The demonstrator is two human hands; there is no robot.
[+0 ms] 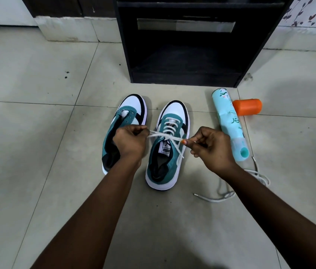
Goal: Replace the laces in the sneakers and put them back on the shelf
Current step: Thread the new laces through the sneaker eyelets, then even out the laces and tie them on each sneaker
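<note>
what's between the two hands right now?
Head view: white lace ends stretch between left hand and right hand, crossing above the laced sneaker.

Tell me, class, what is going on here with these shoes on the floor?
A person is tying the white lace of the right-hand teal sneaker, left hand and right hand each pinching an end. The left-hand sneaker is unlaced. A loose lace lies beside a spray can, in front of the black shelf.
</note>
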